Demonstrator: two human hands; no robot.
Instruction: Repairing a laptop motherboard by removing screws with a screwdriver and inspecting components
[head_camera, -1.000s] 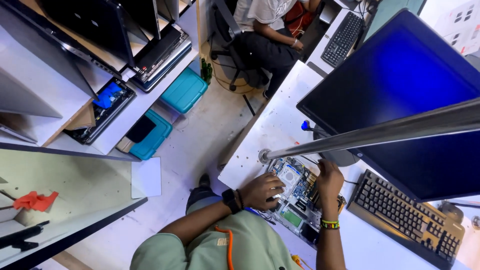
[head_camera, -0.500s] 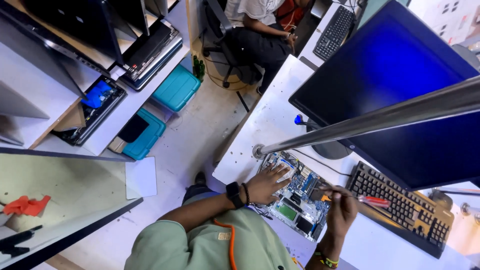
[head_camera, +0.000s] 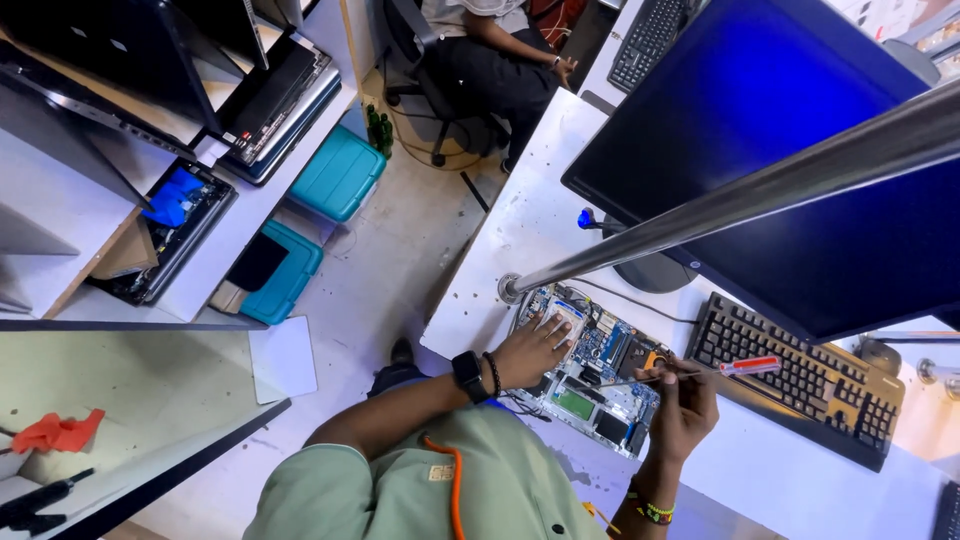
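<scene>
Screwdriver (head_camera: 700, 372) pinched in right hand (head_camera: 682, 410) fingers; left hand (head_camera: 530, 350) fingers spread on circuit board (head_camera: 590, 365).

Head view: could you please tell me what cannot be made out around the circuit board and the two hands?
- Head view: tip of the screwdriver in the right hand is too small to tell what it touches.
- Head view: the left hand covers part of the circuit board.
- Head view: the monitor is cut by the frame edge and crossed by a metal bar.
</scene>
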